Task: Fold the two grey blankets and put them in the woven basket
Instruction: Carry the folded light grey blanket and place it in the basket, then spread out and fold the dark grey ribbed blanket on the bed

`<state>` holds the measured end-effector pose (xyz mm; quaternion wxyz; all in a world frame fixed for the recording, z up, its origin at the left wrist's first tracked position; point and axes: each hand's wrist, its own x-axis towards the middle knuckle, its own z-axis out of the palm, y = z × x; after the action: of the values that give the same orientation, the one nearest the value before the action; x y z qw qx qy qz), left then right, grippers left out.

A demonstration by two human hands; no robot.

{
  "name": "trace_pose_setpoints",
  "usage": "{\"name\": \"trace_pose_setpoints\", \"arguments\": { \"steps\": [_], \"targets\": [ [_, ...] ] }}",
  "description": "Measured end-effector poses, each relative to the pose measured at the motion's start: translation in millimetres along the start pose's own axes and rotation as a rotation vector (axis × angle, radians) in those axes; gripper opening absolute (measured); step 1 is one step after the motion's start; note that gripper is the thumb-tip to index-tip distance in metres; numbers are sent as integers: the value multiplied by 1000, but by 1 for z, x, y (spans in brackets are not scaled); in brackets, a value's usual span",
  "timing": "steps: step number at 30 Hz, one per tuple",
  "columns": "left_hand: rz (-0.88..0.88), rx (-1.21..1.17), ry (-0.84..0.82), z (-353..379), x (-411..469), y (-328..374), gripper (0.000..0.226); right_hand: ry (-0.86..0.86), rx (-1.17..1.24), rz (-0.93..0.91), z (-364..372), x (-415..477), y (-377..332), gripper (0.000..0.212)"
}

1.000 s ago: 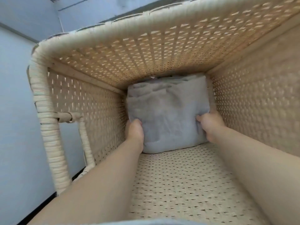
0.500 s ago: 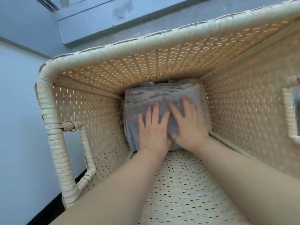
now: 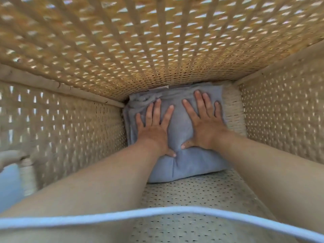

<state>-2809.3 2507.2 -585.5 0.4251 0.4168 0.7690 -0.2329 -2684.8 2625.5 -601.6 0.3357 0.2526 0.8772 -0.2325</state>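
A folded grey blanket (image 3: 182, 163) lies at the bottom of the woven basket (image 3: 122, 50), pushed against its far wall. Folded grey layers (image 3: 140, 100) show at its far left edge; I cannot tell whether they are a second blanket. My left hand (image 3: 154, 130) lies flat on the left half of the blanket with its fingers spread. My right hand (image 3: 205, 123) lies flat on the right half, fingers spread too. Both palms press down and dent the fabric between the thumbs.
The basket's woven walls close in on the left (image 3: 61, 128), the right (image 3: 284, 111) and the far side. A stretch of bare woven floor (image 3: 184, 195) lies on the near side of the blanket. A pale blue cloth edge (image 3: 157, 214) crosses the bottom of the view.
Both hands let go of the blanket's sides, moved onto its top and spread apart, pressing flat. The view has dropped deeper into the basket.
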Motion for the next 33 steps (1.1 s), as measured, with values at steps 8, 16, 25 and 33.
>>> {"name": "trace_pose_setpoints", "arguments": {
  "steps": [8, 16, 25, 33],
  "targets": [
    [89, -74, -28, -62, -86, 8, 91, -105, 61, 168, -48, -70, -39, 117],
    [67, -261, -5, -152, -275, 56, 27, 31, 633, 407, -169, -245, -83, 26],
    [230, -341, 166, -287, -480, 86, 25, 373, 1156, 649, -326, -458, -109, 24],
    [548, -430, 378, -354, -620, 105, 21, 714, 1224, 648, -373, -625, -175, 19]
  ]
}}
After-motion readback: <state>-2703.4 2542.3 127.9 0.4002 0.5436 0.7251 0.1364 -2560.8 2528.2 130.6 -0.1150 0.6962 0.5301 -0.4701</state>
